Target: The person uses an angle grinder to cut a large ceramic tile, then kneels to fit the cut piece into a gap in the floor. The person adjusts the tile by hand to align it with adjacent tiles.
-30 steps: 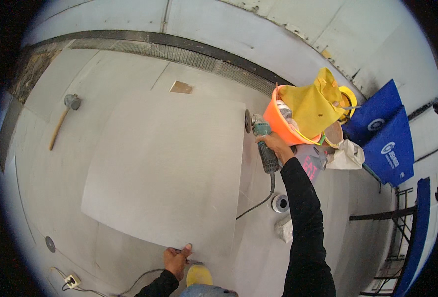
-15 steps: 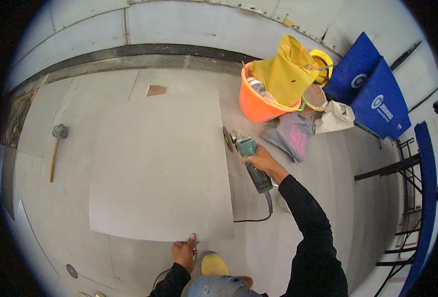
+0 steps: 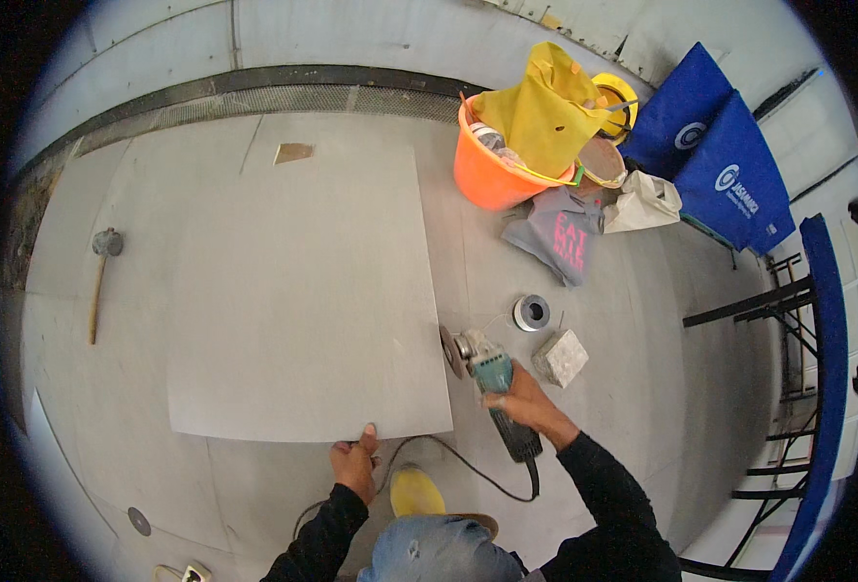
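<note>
Head view: right hand (image 3: 529, 405) was wrapped shut around the body of a teal angle grinder (image 3: 495, 384), its disc (image 3: 447, 350) sitting right at the right edge of a large grey tile (image 3: 303, 291) lying flat on the floor. Grinder's black cable (image 3: 468, 464) looped back across the floor toward the person. Left hand (image 3: 355, 464) was at the tile's near edge, fingers curled onto it with one fingertip on top of the tile (pinching or just pressing, couldn't tell). A yellow shoe tip (image 3: 412, 490) sat between the two arms, just behind the tile edge.

Around it: small grey stone block (image 3: 560, 357) just right of the grinder, a metal spool (image 3: 531, 312) beyond that. Orange bucket (image 3: 487, 170) stood past the tile's far right corner, with a yellow bag (image 3: 545, 112) over it and a grey shirt (image 3: 560, 238) crumpled on the floor beside it. Two blue bags (image 3: 715, 155) leaned at the far right. Wooden-handled mallet (image 3: 99, 281) lay well apart on the left. Small brown scrap (image 3: 293, 152) lay near the tile's far edge.
</note>
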{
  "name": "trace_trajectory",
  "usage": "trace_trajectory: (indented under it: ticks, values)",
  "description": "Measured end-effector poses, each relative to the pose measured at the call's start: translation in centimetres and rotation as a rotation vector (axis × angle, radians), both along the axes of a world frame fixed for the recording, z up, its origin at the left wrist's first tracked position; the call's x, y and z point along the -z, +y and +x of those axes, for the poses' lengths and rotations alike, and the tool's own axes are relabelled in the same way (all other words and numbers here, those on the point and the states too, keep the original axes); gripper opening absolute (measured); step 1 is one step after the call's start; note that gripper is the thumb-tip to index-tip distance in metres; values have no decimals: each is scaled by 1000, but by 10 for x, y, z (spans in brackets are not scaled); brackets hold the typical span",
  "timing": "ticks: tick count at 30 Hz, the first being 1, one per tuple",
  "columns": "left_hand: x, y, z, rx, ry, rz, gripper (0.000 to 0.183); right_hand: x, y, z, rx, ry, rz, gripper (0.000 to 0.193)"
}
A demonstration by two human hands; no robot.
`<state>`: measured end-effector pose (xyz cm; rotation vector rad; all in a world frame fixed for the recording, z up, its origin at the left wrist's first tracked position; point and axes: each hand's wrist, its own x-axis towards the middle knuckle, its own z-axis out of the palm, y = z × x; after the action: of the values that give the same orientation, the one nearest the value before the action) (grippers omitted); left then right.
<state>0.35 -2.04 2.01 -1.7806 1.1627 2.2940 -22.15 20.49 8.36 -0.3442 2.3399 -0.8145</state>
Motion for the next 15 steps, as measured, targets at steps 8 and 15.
trace_trajectory:
  ticks: [8,15]
  values:
    - [9,3,2,-11,-60,1,56,-6,-2,12,53,-25,11,81]
    - [5,1,2,-30,43,44,50,1,-42,-42,43,35,-104,73]
